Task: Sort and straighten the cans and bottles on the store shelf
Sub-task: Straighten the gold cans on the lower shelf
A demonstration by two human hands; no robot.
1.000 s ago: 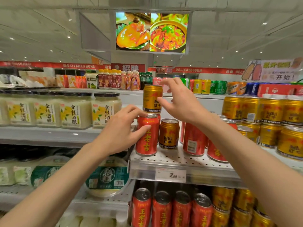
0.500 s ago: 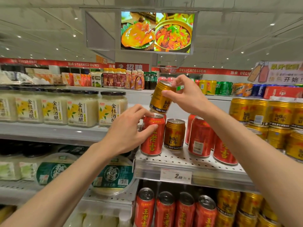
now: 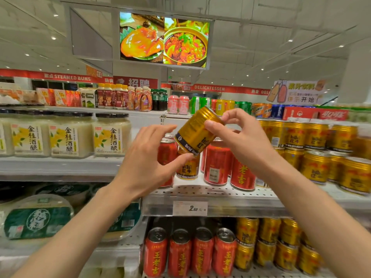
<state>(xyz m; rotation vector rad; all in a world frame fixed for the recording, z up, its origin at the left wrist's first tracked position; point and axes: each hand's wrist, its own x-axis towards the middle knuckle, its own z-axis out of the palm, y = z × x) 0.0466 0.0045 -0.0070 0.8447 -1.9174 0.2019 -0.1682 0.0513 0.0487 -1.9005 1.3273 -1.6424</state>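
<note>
Lifted clear since a moment ago, the gold can (image 3: 197,131) no longer stands on the red can (image 3: 167,155) at the left end of the perforated shelf (image 3: 210,192); it now hangs tilted in the air above the front row, top end toward the upper right. The right hand (image 3: 244,140) grips it, thumb pressed on the side wall and fingers curled round the upper rim. The left hand (image 3: 147,160) has let go of the red can and sits just in front of it with fingers loosely spread, its thumb tip touching the lower end of the tilted can; it holds nothing. Behind that thumb a second gold can (image 3: 187,170) stands upright on the shelf between the red can and more red cans (image 3: 217,164) to the right. Stacked gold cans (image 3: 321,155) fill the shelf's right end. A price tag (image 3: 190,208) sits on the shelf's front edge. Pale jars (image 3: 69,135) line the neighbouring shelf to the left.
</note>
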